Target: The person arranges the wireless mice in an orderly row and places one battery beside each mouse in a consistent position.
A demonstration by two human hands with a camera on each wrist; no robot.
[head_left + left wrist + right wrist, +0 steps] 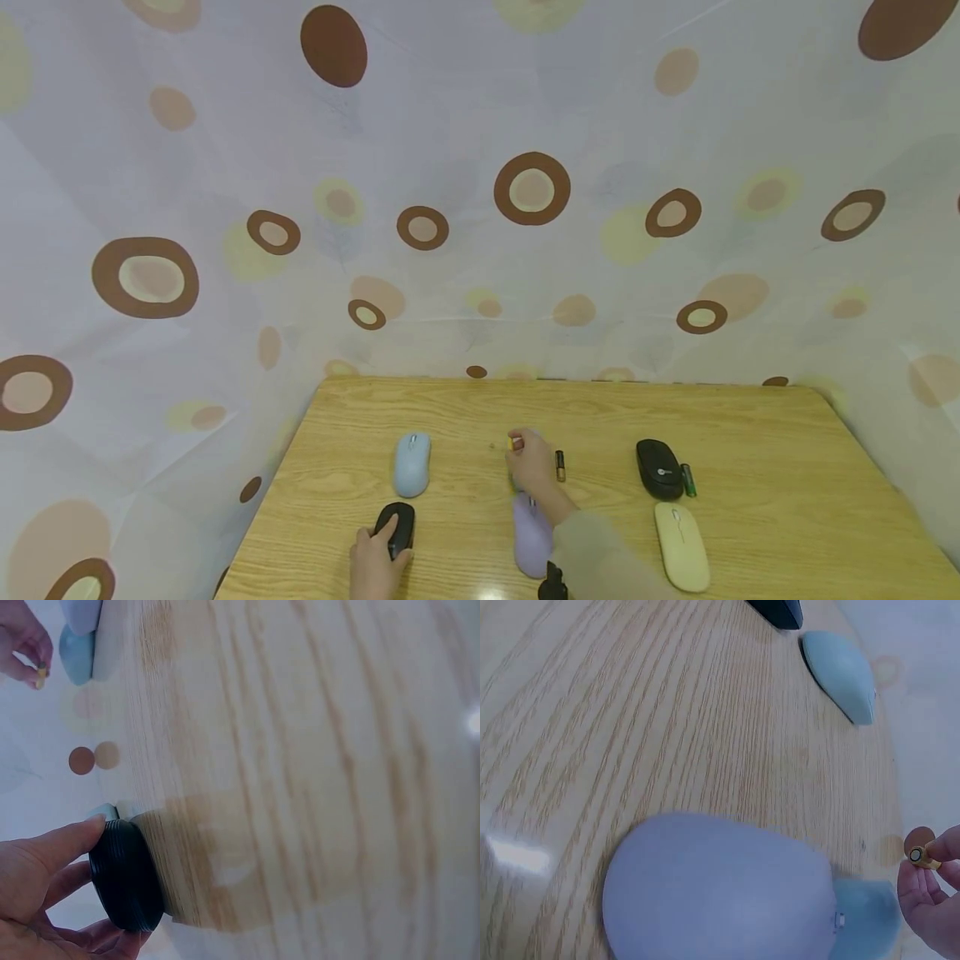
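Right hand (531, 462) out beyond the rounded purple mouse (531, 540), fingers pinching a yellow cylindrical battery (922, 859); left of that mouse, left hand (375, 562) clamps thumb and fingers around an oval black mouse (403, 525).

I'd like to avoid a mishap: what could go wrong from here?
The yellow battery might slip, since the right hand just pinches it. The dark battery lying loose on the table nearby could roll if bumped. The right sleeve, close to the purple mouse, might nudge it.
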